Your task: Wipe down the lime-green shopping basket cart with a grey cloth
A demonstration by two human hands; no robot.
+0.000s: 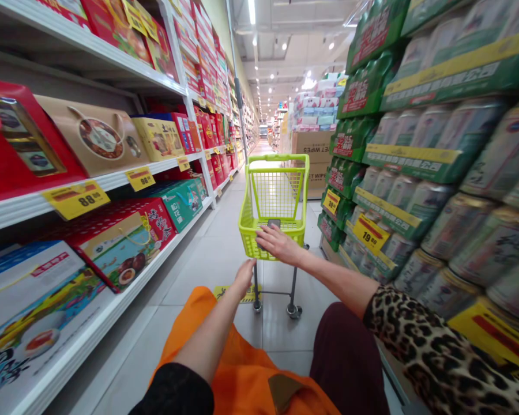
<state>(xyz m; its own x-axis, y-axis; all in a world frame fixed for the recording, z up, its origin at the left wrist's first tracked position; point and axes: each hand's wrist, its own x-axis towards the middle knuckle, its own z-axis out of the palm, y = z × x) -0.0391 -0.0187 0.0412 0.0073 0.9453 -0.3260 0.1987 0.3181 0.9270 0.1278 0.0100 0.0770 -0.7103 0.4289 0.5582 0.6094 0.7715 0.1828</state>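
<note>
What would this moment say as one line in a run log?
right hand: on rim of lime-green shopping cart | left hand: beside cart, empty | phone: in cart | place: supermarket aisle

My right fingers point(271, 235) are resting on a lime-green plastic shopping basket point(277, 158), smooth with a slight gloss. Dark metal cart legs point(293, 282) are showing a dull finish. Matt orange cloth point(207, 346) is bunching below my left arm. The white painted metal shelf point(90, 337) is looking smooth, and the pale floor tile point(199, 271) is showing a soft sheen.
</note>
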